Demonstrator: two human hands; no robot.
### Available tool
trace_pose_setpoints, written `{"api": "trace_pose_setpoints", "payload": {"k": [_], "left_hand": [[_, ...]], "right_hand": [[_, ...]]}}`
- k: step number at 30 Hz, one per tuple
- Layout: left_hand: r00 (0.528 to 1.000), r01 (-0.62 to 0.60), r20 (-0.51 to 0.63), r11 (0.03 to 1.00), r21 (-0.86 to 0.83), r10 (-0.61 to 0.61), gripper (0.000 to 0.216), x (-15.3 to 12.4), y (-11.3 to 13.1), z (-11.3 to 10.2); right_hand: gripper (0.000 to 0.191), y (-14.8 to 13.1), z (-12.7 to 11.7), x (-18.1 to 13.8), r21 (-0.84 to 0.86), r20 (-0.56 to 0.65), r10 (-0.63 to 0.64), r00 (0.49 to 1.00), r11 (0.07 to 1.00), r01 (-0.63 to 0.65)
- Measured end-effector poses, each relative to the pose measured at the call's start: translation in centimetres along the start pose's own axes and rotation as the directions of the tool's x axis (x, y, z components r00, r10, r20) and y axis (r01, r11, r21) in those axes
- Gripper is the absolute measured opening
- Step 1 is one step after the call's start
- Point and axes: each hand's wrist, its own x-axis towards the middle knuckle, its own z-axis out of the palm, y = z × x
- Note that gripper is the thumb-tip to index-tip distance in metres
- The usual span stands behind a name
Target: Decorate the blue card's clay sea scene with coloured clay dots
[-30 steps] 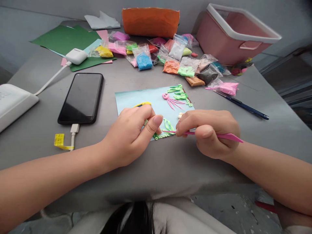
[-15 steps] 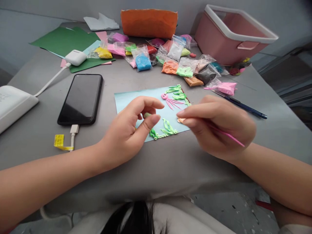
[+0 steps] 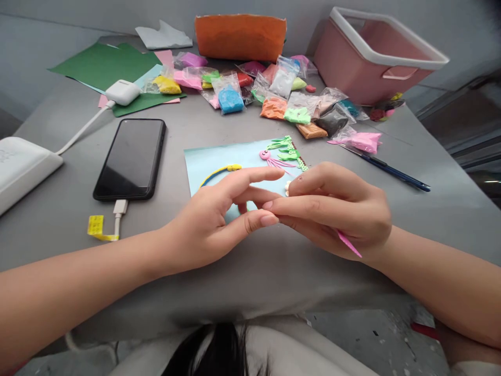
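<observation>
Above the light blue card (image 3: 207, 156), my two hands meet at the fingertips. My right hand (image 3: 340, 209) is closed around a pink clay tool (image 3: 349, 243), whose end sticks out below the palm. My left hand (image 3: 223, 219) has its index finger raised, with thumb and middle finger curled toward the right fingertips; anything pinched there is hidden. On the card are a pink clay octopus (image 3: 265, 155), green clay seaweed (image 3: 288, 155) and a yellow-and-blue clay strip (image 3: 219, 172). A small whitish clay piece (image 3: 287, 189) shows beside my right fingers.
Bags of coloured clay (image 3: 230, 99) lie across the back, with an orange box (image 3: 240, 36) and pink bin (image 3: 352, 73) behind. A phone (image 3: 129, 159), power bank (image 3: 27, 169) and earphone case (image 3: 122, 92) are left. A dark blue pen (image 3: 395, 171) lies right.
My hands have come together, the right moving left and slightly down. The pale green bit in my left fingers is now hidden, and the yellow-and-blue strip has come into view.
</observation>
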Motion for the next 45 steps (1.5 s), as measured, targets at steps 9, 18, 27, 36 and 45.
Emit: {"api": "trace_pose_setpoints", "payload": {"k": [9,18,27,36,45], "left_hand": [[0.996,0.041,-0.071,0.987,-0.153,-0.052,0.024,0.02,-0.02,0.26],[0.988,0.044,-0.13,0.959,-0.279,-0.084,0.021,0.41,-0.04,0.2],[0.99,0.077,-0.083,0.938,-0.338,-0.111,0.021,0.49,0.19,0.2],[0.989,0.018,-0.128,0.924,-0.383,-0.072,0.017,0.6,0.06,0.26],[0.975,0.126,-0.115,0.895,-0.427,-0.192,0.009,0.78,0.36,-0.01]], "right_hand": [[0.013,0.23,-0.05,0.37,-0.036,-0.003,-0.01,1.0,0.999,0.01],[0.016,0.02,0.08,0.46,0.042,-0.039,0.036,0.999,0.999,-0.034],[0.012,0.1,-0.36,0.54,0.053,0.05,-0.009,0.999,0.999,0.007],[0.016,0.48,-0.38,0.77,0.087,-0.071,0.051,0.996,0.995,-0.045],[0.012,0.46,-0.23,0.67,0.157,-0.072,0.077,0.994,0.986,-0.065]]}}
